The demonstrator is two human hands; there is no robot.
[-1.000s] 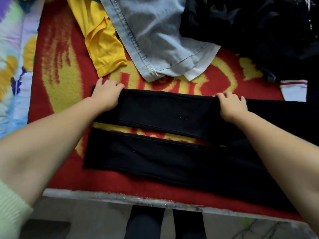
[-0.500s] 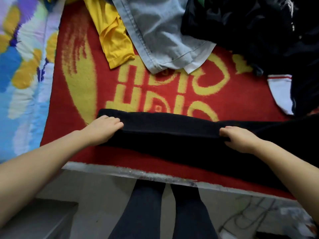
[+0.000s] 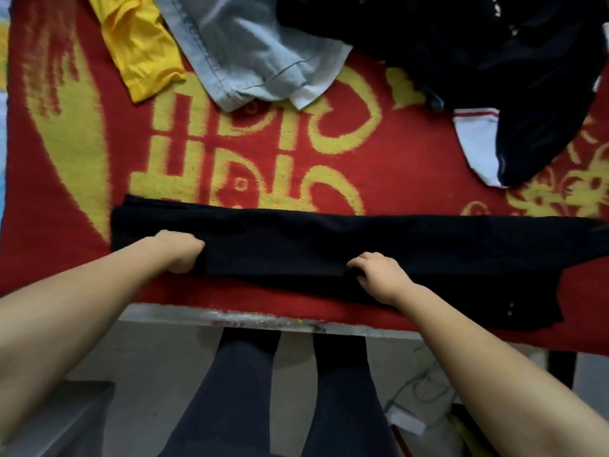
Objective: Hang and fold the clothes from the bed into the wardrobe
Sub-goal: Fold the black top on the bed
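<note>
Item in hand: black trousers [image 3: 329,245], legs laid 1 over the other, lengthwise along the bed's [image 3: 263,319] near edge. Your left hand [image 3: 179,250] grips the hem end with curled fingers; your right hand [image 3: 379,275] pinches the middle. Still unsorted behind: yellow top [image 3: 141,51], light jeans [image 3: 250,57], dark pile [image 3: 478,61]. Judged early; wardrobe not in view.
</note>
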